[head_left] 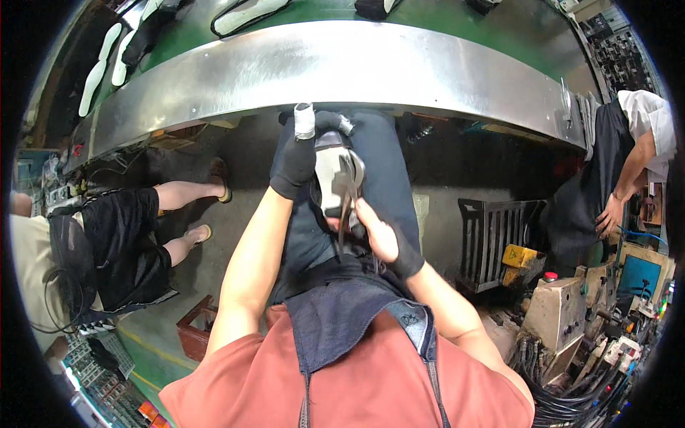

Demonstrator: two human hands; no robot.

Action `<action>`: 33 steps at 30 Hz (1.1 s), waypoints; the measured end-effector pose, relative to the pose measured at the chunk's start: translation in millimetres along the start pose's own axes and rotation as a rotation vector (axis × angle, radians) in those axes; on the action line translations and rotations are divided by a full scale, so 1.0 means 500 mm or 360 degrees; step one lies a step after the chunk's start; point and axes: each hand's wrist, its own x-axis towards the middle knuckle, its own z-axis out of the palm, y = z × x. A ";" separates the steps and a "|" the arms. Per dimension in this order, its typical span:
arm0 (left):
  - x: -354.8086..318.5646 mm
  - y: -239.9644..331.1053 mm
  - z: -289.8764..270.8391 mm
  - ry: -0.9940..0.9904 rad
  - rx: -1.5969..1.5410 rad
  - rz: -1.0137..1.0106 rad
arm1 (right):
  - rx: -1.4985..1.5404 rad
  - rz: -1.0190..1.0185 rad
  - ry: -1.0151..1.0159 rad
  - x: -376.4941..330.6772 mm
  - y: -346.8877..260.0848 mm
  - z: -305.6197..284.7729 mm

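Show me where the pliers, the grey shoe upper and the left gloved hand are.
pliers [347, 203]: head view, on the metal handles.
grey shoe upper [330, 178]: head view, on its grey face.
left hand [296, 160]: head view, on the black glove's back.

Black glove [296, 160], green conveyor belt [428, 18]

Long green bench [300, 21] across the top of the view, edged along the near side by a broad curved band of brushed steel [342, 68]. On the green top at the far left, pale insole-shaped pieces [96, 71] in a row, a black shoe upper [146, 36] just beside them. Farther right, another pale sole piece ringed in black [250, 14], and a dark piece [371, 7] cut off by the upper edge. Below the steel band, grey concrete floor [242, 171] with a yellow painted line [153, 349] toward the lower left.
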 end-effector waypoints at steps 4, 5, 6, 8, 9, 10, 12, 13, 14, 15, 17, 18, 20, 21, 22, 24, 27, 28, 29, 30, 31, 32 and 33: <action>-0.010 0.046 0.040 -0.0008 0.0299 0.0089 | 0.0074 -0.0039 -0.0023 0.047 -0.014 -0.026; -0.014 0.046 0.042 0.0000 0.0294 0.0081 | 0.0402 0.0196 -0.0068 0.033 -0.062 -0.016; -0.017 0.044 0.047 -0.0042 0.0112 -0.0012 | 0.0733 0.0430 -0.0105 0.016 -0.112 -0.002; -0.013 0.051 0.058 -0.0091 -0.0076 -0.0112 | 0.0767 0.0588 0.0201 -0.006 -0.152 0.018; -0.009 0.057 0.062 -0.0167 -0.0122 -0.0046 | 0.0371 0.0496 0.0194 -0.016 -0.147 0.002; -0.005 0.060 0.069 -0.0254 -0.0171 0.0021 | -0.0021 0.0398 0.0193 -0.023 -0.139 -0.009; -0.004 0.054 0.084 -0.0245 -0.0019 0.0069 | -0.0484 0.0310 0.0608 -0.010 -0.105 0.015; -0.002 0.050 0.079 -0.0185 -0.0211 -0.0168 | -0.0645 0.0066 0.0682 0.003 -0.084 0.032; 0.007 0.043 0.077 -0.0134 -0.0413 -0.0390 | -0.0814 -0.0193 0.0766 0.023 -0.060 0.036; -0.001 0.039 0.072 -0.0149 0.0047 -0.0120 | -0.0792 -0.0319 0.0822 0.025 -0.032 0.046; -0.017 0.038 0.059 -0.0113 -0.0158 -0.0067 | -0.0864 -0.0468 0.0743 0.008 -0.027 0.056; -0.026 0.038 0.054 -0.0122 -0.0227 0.0064 | -0.0844 -0.0493 0.0685 -0.001 -0.030 0.055; -0.065 0.062 0.046 -0.0338 -0.0414 -0.0250 | -0.1096 -0.0625 0.0544 -0.042 -0.019 0.039; -0.098 0.064 0.043 -0.0370 -0.0340 -0.0131 | -0.1349 -0.0788 0.0388 -0.062 -0.016 0.029; -0.128 0.081 0.050 -0.0401 -0.0266 -0.0016 | -0.1338 -0.0767 0.0375 -0.083 -0.021 0.019; -0.183 0.082 0.074 -0.0306 -0.0673 -0.0042 | -0.2005 -0.0816 -0.0195 -0.132 -0.034 -0.003; -0.236 0.093 0.079 -0.0184 -0.0145 -0.0278 | -0.1917 -0.0665 -0.0009 -0.217 0.046 -0.046; -0.250 0.074 0.076 -0.0188 -0.0085 -0.0332 | -0.1909 -0.0633 -0.0021 -0.225 0.048 -0.053; -0.262 0.059 0.075 -0.0197 -0.0025 -0.0383 | -0.1916 -0.0705 -0.0027 -0.229 0.050 -0.059; -0.270 0.046 0.076 -0.0194 -0.0036 -0.0409 | -0.1921 -0.0778 -0.0029 -0.232 0.051 -0.064; -0.273 0.039 0.076 -0.0206 -0.0187 -0.0487 | -0.1872 -0.0786 -0.0047 -0.231 0.052 -0.066; -0.275 0.030 0.077 -0.0220 -0.0336 -0.0564 | -0.1870 -0.0779 -0.0049 -0.233 0.051 -0.068; -0.277 0.013 0.080 -0.0222 -0.0339 -0.0569 | -0.1919 -0.0779 -0.0060 -0.235 0.048 -0.071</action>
